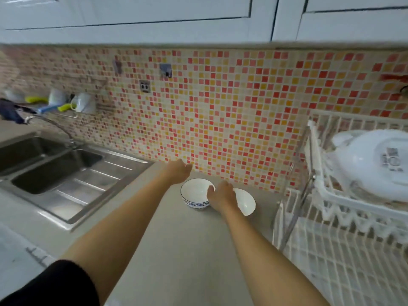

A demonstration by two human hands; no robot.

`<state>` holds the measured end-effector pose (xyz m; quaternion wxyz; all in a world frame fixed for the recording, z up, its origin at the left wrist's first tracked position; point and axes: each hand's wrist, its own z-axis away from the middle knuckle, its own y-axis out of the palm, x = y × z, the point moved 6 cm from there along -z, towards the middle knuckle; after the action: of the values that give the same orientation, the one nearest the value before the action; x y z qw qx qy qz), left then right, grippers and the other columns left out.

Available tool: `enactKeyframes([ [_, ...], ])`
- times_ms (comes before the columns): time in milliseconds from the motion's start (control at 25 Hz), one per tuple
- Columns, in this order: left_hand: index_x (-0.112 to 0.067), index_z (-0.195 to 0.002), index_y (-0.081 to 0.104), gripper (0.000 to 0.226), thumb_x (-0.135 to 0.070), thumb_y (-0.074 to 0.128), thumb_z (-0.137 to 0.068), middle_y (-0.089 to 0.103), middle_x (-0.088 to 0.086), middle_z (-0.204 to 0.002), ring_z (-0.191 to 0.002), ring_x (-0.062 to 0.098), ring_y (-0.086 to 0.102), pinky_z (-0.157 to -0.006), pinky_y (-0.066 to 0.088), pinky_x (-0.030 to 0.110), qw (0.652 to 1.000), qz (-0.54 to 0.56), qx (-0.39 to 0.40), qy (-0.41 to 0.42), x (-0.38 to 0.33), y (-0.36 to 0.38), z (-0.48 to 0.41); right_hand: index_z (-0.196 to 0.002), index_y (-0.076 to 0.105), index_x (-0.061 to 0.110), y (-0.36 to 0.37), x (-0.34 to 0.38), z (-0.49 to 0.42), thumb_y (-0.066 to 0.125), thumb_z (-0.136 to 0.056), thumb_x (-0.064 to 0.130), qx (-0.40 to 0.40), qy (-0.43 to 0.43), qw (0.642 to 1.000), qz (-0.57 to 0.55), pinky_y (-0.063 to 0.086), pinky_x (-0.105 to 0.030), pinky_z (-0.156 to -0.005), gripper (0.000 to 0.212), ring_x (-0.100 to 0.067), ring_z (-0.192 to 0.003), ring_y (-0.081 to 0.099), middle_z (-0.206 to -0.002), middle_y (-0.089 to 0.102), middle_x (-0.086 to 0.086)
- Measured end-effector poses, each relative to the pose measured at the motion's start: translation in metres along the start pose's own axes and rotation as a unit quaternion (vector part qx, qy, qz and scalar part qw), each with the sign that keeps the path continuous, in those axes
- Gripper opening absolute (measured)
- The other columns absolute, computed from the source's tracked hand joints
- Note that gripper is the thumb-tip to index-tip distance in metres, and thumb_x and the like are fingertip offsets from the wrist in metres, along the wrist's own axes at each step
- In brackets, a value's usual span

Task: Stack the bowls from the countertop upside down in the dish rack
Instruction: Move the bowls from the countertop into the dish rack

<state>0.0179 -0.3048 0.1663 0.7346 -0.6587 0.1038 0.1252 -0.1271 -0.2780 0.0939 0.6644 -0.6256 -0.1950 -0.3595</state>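
Two white bowls stand upright on the grey countertop near the tiled wall. The left bowl (195, 193) has a blue rim and a blue pattern on its side. The right bowl (246, 202) is plain white and partly hidden by my right hand (220, 193), which hovers between the two bowls with its fingertips at the left bowl's rim. My left hand (177, 171) is just behind and left of the left bowl, fingers loosely curled, holding nothing. The white wire dish rack (331, 250) stands at the right.
Upside-down white dishes (371, 164) fill the rack's upper tier. A steel double sink (57, 171) with a tap lies at the left. Cloths and brushes hang on a rail at the far left. Bare countertop (187, 250) stretches toward me.
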Motion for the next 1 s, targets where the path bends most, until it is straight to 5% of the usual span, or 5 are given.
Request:
enactKeyframes([
  [320, 0.003, -0.134, 0.035, 0.051, -0.034, 0.030, -0.100, 0.046, 0.025, -0.137, -0.126, 0.038, 0.045, -0.102, 0.037, 0.040, 0.997, 0.071, 0.031, -0.020, 0.082, 0.121, -0.115, -0.145, 0.024, 0.012, 0.146, -0.059, -0.084, 0.042, -0.085, 0.063, 0.013, 0.181, 0.955, -0.236, 0.044, -0.043, -0.102, 0.081, -0.035, -0.125, 0.048, -0.143, 0.043, -0.014],
  [520, 0.003, -0.129, 0.036, 0.043, -0.027, 0.033, -0.099, 0.055, 0.026, -0.126, -0.117, 0.039, 0.052, -0.093, 0.042, 0.039, 0.991, 0.106, 0.063, -0.042, 0.103, 0.186, -0.147, -0.121, 0.054, 0.013, 0.209, -0.110, -0.147, 0.044, -0.070, 0.075, -0.031, 0.230, 0.926, -0.298, 0.055, -0.048, -0.086, 0.081, -0.029, -0.096, 0.066, -0.111, 0.065, -0.001],
  [640, 0.003, -0.124, 0.039, 0.036, -0.020, 0.035, -0.097, 0.059, 0.025, -0.118, -0.109, 0.039, 0.056, -0.086, 0.045, 0.038, 0.988, 0.139, 0.048, -0.056, 0.105, 0.195, -0.144, -0.114, 0.058, 0.000, 0.186, -0.079, -0.131, 0.048, -0.080, 0.032, -0.028, 0.224, 0.928, -0.297, 0.056, -0.034, -0.080, 0.047, -0.031, -0.089, 0.066, -0.112, 0.067, -0.018],
  [760, 0.002, -0.117, 0.044, 0.030, -0.016, 0.039, -0.093, 0.061, 0.026, -0.112, -0.100, 0.041, 0.061, -0.084, 0.051, 0.039, 0.980, 0.185, 0.025, -0.073, 0.118, 0.180, -0.144, -0.116, 0.050, -0.009, 0.174, -0.061, -0.117, 0.040, -0.087, -0.001, -0.013, 0.226, 0.905, -0.360, 0.049, -0.016, -0.040, 0.032, -0.024, -0.063, 0.066, -0.108, 0.063, -0.025],
  [1000, -0.006, -0.130, 0.043, 0.038, -0.026, 0.039, -0.098, 0.061, 0.018, -0.111, -0.079, 0.029, 0.066, -0.059, 0.060, 0.036, 0.961, 0.268, -0.029, -0.061, 0.139, 0.073, -0.129, -0.132, 0.032, 0.018, 0.129, 0.015, -0.097, 0.037, -0.085, -0.012, 0.040, 0.045, 0.922, -0.383, 0.060, -0.032, -0.058, 0.057, -0.032, -0.112, 0.051, -0.130, 0.043, -0.010],
])
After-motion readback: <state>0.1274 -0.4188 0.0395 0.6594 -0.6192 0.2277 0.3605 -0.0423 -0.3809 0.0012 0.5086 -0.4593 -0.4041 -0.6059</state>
